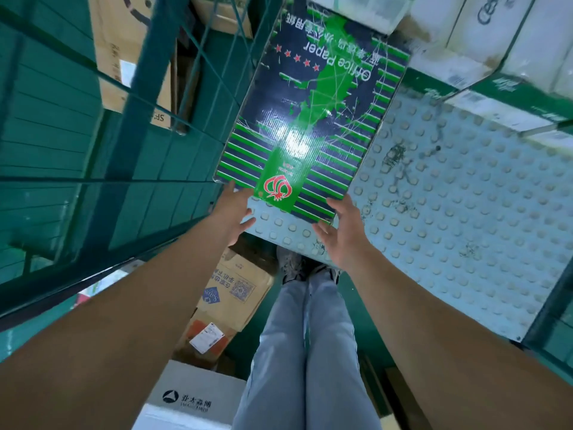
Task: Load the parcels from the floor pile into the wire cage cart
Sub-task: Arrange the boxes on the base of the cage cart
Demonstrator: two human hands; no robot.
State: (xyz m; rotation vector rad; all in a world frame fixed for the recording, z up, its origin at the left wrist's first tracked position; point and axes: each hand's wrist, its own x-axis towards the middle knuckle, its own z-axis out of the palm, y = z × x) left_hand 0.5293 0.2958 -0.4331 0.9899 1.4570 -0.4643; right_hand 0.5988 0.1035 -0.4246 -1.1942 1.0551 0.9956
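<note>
A dark blue and green office-paper box (pixel 313 113) lies flat on the studded pale floor (pixel 449 212) of the wire cage cart, its far end toward the back. My left hand (pixel 237 212) is at the box's near left corner with straight fingers, the thumb touching the edge. My right hand (pixel 341 228) is at the near right corner, fingers spread and relaxed, touching or just off the edge. Neither hand grips anything.
The cart's green wire side (pixel 130 125) rises at the left, with brown cartons (pixel 133 57) behind it. White boxes (pixel 496 41) stand at the cart's back right. On the floor by my legs lie a brown carton (pixel 235 290), an orange parcel (pixel 204 336) and a white box (pixel 192 398).
</note>
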